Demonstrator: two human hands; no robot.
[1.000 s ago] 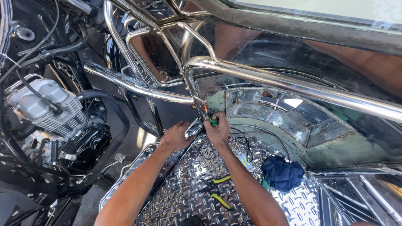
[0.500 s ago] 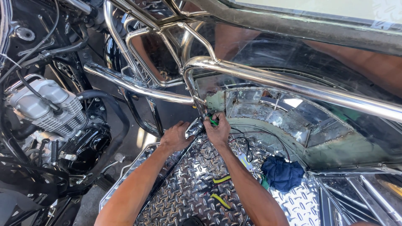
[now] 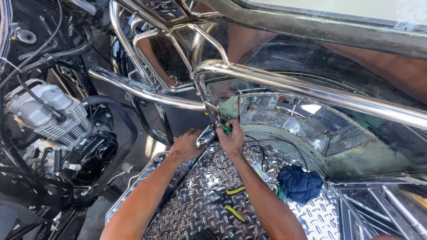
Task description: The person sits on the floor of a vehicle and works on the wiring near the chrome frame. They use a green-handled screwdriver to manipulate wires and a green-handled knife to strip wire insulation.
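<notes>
Two bare forearms come up from the bottom edge, no sleeves in view. Left hand (image 3: pixel 187 146) and right hand (image 3: pixel 231 140) are both bare: no gloves, no rings or watch to be seen, no wristband. Forearms lean, light hair on them. Elbows and upper arms cut off by the frame, so clothing can't be told.

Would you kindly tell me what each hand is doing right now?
Left hand: closed on a shiny metal piece.
Right hand: closed on a small green-handled tool.
</notes>
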